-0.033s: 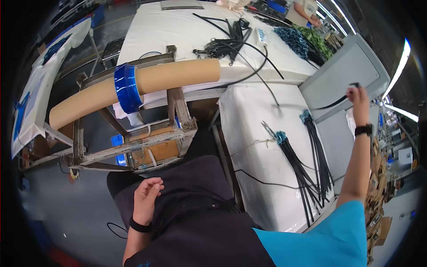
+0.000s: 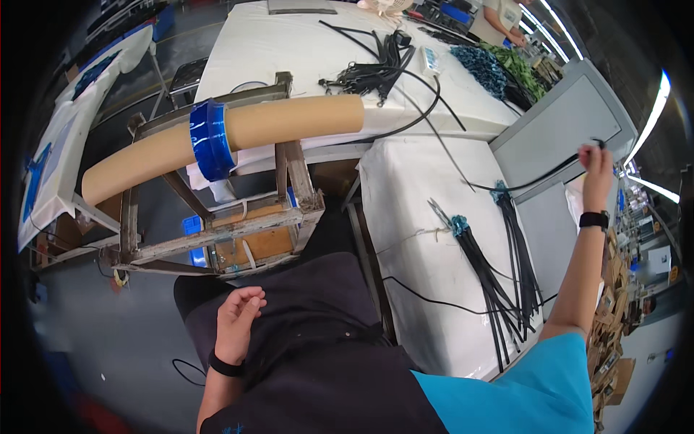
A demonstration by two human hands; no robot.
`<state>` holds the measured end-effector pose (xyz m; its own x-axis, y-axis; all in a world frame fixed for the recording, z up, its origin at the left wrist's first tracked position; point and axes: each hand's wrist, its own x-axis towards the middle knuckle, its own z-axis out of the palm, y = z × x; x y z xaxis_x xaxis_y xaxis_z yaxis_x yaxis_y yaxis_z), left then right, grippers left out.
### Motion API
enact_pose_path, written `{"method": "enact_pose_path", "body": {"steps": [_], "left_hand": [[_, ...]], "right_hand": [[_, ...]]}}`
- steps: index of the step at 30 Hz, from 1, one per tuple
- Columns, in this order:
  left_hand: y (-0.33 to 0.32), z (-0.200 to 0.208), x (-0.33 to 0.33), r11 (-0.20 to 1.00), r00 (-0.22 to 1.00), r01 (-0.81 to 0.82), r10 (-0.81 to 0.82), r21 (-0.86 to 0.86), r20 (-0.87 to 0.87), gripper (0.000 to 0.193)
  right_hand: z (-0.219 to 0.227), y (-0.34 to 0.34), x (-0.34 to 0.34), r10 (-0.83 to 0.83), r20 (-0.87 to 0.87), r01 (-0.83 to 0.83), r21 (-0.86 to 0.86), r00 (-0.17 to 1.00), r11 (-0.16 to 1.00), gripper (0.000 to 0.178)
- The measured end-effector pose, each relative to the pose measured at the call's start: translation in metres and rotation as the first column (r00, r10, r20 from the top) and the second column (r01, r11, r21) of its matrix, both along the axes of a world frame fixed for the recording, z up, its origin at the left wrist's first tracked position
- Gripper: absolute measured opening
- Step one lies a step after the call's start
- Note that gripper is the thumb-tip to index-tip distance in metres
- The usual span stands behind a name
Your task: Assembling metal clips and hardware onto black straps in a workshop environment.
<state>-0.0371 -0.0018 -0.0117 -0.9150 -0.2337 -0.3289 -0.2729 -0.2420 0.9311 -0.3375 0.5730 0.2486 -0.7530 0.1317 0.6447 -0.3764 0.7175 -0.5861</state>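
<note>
The black cable is being lifted off the white-draped counter, its free end hanging in the air above the counter's far right edge and its length trailing down toward the teal-tied bundle of black cables lying on the cloth. The right hand is holding it high, arm stretched out and up to the right of the counter, wrist with a dark watch band turned outward, and its grip is pinching the cable end between fingertips and thumb. From where I am standing this looks like the step of pulling a single cable free of the bundle; I judge the next move is calling for a steady draw so the strand is coming clear without dragging its neighbours, and then a hand to take its other end. The left hand is resting on the dark apron over the lap, just left of the counter, palm half up, fingers loosely curled and holding nothing. Further left of the counter a cardboard tube with a blue tape roll around it is lying across a rusty metal frame, and beyond the counter a second white table is carrying a tangle of black cords.
</note>
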Motion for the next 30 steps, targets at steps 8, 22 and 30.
{"method": "enact_pose_path", "body": {"steps": [8, 22, 30], "left_hand": [[0.006, 0.005, -0.007, 0.999, 0.999, 0.046, -0.046, 0.004, -0.023, 0.023], [0.02, 0.086, -0.007, 0.921, 0.841, 0.387, -0.372, -0.044, -0.392, 0.035], [0.02, 0.103, 0.018, 0.917, 0.918, 0.301, -0.205, 0.262, -0.339, 0.068]], "right_hand": [[-0.015, -0.027, 0.014, 0.123, -0.08, -0.123, 0.005, 0.989, 0.992, 0.019], [-0.047, -0.288, 0.176, 0.934, 0.215, -0.706, -0.612, 0.285, 0.356, 0.019], [-0.109, -0.381, 0.203, 0.859, 0.386, -0.53, -0.831, -0.336, 0.166, 0.009]]}}
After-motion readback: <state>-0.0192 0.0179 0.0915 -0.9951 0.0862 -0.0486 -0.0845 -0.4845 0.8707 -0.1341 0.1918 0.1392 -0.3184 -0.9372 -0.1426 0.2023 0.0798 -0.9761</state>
